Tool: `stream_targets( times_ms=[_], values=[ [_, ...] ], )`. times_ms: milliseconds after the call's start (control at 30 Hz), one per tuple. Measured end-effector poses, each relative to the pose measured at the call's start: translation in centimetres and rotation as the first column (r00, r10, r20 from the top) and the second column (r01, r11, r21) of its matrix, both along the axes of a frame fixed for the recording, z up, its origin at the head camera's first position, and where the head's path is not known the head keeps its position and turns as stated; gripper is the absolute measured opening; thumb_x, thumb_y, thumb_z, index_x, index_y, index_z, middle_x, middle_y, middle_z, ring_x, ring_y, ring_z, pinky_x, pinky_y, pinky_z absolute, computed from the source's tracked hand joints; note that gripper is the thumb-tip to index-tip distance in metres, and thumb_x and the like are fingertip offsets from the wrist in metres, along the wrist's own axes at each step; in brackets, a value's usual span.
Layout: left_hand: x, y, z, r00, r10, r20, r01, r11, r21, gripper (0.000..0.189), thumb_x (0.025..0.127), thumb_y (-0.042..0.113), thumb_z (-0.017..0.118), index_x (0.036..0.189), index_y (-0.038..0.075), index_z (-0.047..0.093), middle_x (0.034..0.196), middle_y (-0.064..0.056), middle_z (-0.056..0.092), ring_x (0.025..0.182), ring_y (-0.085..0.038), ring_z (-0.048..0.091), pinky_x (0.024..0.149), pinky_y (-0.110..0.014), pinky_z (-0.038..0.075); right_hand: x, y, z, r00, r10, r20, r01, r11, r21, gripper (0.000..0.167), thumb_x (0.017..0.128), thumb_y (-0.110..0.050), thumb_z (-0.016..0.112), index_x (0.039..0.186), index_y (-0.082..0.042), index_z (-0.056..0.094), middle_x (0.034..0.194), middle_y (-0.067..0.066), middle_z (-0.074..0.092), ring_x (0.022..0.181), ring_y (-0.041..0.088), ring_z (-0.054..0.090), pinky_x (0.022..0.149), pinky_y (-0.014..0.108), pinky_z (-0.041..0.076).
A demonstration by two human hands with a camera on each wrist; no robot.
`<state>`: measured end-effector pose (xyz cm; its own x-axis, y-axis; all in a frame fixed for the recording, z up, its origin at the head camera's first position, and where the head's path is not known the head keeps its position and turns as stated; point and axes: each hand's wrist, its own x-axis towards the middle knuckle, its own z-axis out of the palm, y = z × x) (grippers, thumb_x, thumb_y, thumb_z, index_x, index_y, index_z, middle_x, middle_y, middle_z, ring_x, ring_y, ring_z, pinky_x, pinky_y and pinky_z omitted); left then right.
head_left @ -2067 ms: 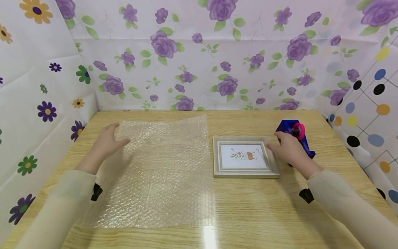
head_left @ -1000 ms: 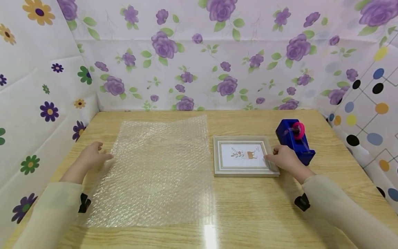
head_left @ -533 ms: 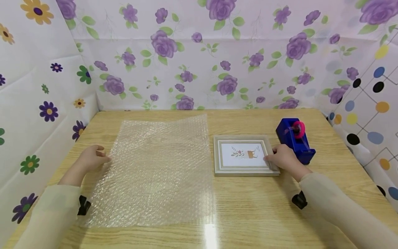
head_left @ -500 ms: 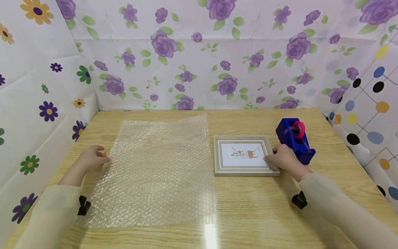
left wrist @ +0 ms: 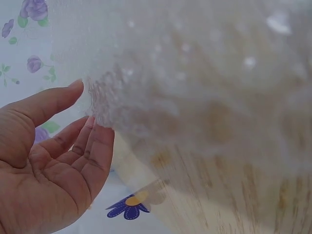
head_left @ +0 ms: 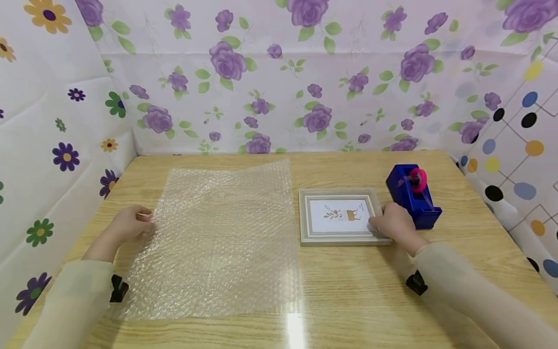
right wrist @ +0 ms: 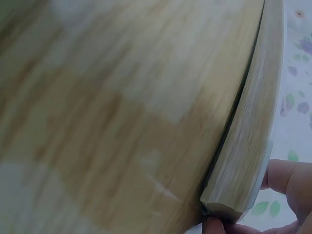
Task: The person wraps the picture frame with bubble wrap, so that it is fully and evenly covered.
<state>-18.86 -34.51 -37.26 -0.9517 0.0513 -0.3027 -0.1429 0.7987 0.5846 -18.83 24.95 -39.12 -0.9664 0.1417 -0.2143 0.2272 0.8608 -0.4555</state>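
A clear sheet of bubble wrap (head_left: 222, 242) lies flat on the left of the table. My left hand (head_left: 130, 224) is at its left edge. In the left wrist view, the left fingers (left wrist: 100, 146) touch the edge of the wrap from below, while the thumb stands apart from them. To the right of the wrap lies a pale picture frame (head_left: 302, 218) with a plant drawing, face up. My right hand (head_left: 395, 227) grips its right side, thumb on the front. The right wrist view shows fingertips at a corner of the frame (right wrist: 239, 161).
A blue tape dispenser (head_left: 411, 203) with a pink roll stands just behind and right of my right hand. All this is on a wooden table (head_left: 357, 295), enclosed by flowered and dotted cloth walls (head_left: 270, 77).
My left hand has come nearer to me along the left edge of the wrap. My right hand has moved slightly nearer and taken hold of the frame, which stays in place.
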Motion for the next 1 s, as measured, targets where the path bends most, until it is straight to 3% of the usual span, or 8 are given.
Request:
stream_targets(
  times_ms=[333,500,667,767,900,1000],
  values=[
    [0.2,-0.1,-0.3,1.0,0.01,0.009,-0.01,1.0,0.006,0.053,0.089,0.006,0.06,0.126,-0.024,0.037,0.11,-0.037,0.051,0.085,-0.026,0.059,0.068,-0.03,0.055,0.2,-0.5,0.4,0.999,-0.006,-0.034,0.007,1.0,0.005,0.026,0.08,-0.022,0.063,0.088,0.002,0.057,0.078,0.013,0.059,0.067,0.024,0.053,0.052,0.03,0.041],
    [0.2,-0.1,-0.4,1.0,0.008,-0.003,-0.007,1.0,0.02,0.051,0.089,0.004,0.059,0.125,-0.025,0.037,0.107,-0.037,0.052,0.08,-0.02,0.059,0.066,-0.029,0.055,0.0,-0.2,0.4,0.999,0.006,-0.046,-0.008,0.999,-0.037,0.037,0.081,-0.018,0.063,0.104,0.01,0.055,0.091,0.022,0.062,0.077,0.028,0.056,0.062,0.035,0.048],
    [0.2,-0.1,-0.4,1.0,0.008,-0.01,-0.008,0.999,0.041,0.05,0.089,0.003,0.058,0.124,-0.026,0.037,0.102,-0.033,0.056,0.075,-0.014,0.058,0.064,-0.028,0.055,-0.4,0.8,-0.4,1.0,0.02,-0.022,-0.023,0.989,-0.148,0.053,0.083,-0.018,0.061,0.124,0.013,0.048,0.114,0.031,0.058,0.097,0.034,0.056,0.079,0.04,0.05],
    [0.2,-0.1,-0.4,1.0,0.01,-0.015,-0.01,0.999,0.04,0.049,0.089,0.003,0.057,0.124,-0.025,0.038,0.099,-0.03,0.057,0.074,-0.013,0.058,0.063,-0.027,0.054,-0.6,1.3,-0.7,1.0,0.013,0.026,-0.006,0.967,-0.253,0.054,0.086,-0.019,0.061,0.127,0.014,0.049,0.117,0.029,0.058,0.097,0.028,0.057,0.078,0.033,0.051],
    [0.2,0.0,-0.3,1.0,0.013,-0.011,-0.013,0.999,0.043,0.048,0.089,0.003,0.056,0.124,-0.025,0.039,0.097,-0.027,0.057,0.074,-0.014,0.057,0.063,-0.027,0.053,-0.7,1.9,-0.7,0.994,0.002,0.109,0.041,0.92,-0.39,0.055,0.091,-0.02,0.06,0.13,0.016,0.046,0.117,0.023,0.059,0.085,0.012,0.057,0.07,0.022,0.051],
    [0.2,0.0,-0.2,1.0,0.016,0.0,-0.016,0.999,0.048,0.048,0.09,0.003,0.055,0.125,-0.024,0.038,0.097,-0.027,0.057,0.075,-0.014,0.057,0.063,-0.027,0.054,-0.7,2.2,-0.5,0.988,-0.002,0.155,0.072,0.892,-0.446,0.057,0.094,-0.022,0.057,0.134,0.015,0.041,0.116,0.02,0.058,0.079,0.004,0.056,0.069,0.019,0.051]
  ],
)
